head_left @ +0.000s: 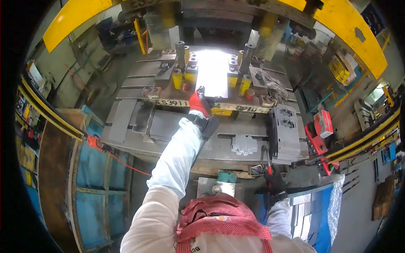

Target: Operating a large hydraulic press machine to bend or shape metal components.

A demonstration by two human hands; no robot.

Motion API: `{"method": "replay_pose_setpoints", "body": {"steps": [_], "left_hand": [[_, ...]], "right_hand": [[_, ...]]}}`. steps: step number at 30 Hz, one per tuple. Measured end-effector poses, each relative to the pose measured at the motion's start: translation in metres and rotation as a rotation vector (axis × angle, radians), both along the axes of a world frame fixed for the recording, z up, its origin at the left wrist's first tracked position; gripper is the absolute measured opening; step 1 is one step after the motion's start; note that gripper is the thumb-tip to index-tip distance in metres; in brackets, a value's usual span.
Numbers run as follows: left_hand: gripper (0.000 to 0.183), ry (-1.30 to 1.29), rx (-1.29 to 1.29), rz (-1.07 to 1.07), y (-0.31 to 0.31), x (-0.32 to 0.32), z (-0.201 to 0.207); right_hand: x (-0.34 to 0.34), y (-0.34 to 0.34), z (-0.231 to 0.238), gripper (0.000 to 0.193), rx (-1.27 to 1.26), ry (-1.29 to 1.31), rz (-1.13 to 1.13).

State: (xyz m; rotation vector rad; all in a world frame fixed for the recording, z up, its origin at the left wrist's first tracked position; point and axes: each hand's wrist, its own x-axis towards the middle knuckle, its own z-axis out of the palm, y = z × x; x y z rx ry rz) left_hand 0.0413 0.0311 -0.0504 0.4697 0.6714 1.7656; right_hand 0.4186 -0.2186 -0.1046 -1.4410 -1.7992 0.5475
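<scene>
My left arm reaches forward to the press die point(249, 106). My left hand point(201, 104), in a red and dark glove, is at the near left corner of a glaring bright flat area point(213, 74) between the die posts. Its fingers look apart, and I make out nothing held in them. Glare hides whether they touch a sheet there. Low on the right, my right hand point(276, 182), in a dark glove, is closed around a thin rod tool with a red grip point(269, 168). The tool's metal end points up toward the press table's front edge.
Stacked flat grey metal parts point(287, 130) stand on the table's right. Notched grey pieces point(244, 144) lie left of them. Grey sheets point(165, 124) lie on the left. Yellow-sleeved guide posts point(244, 84) flank the die. A red cable point(126, 166) hangs at left; a red-and-white box point(324, 123) is at right.
</scene>
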Motion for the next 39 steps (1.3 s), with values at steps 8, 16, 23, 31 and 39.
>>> {"method": "replay_pose_setpoints", "body": {"steps": [8,16,23,31,39], "left_hand": [[0.035,-0.024,-0.011,-0.073,-0.013,0.001,0.007],[0.029,-0.026,-0.185,0.075,-0.006,-0.002,0.0],[0.03,-0.075,0.026,-0.021,-0.006,-0.009,-0.016],[0.034,0.109,0.0,-0.135,-0.025,-0.008,0.006],[0.036,0.313,0.034,-0.009,-0.006,-0.014,-0.02]], "right_hand": [[-0.092,0.106,0.131,0.058,-0.231,0.292,0.315],[-0.208,0.312,0.177,0.03,-0.738,0.728,0.424],[-0.139,0.232,0.139,0.051,-0.075,0.531,0.599],[-0.023,0.049,0.053,0.062,-0.715,0.609,0.271],[-0.024,0.017,-0.005,0.046,-0.915,0.753,0.057]]}}
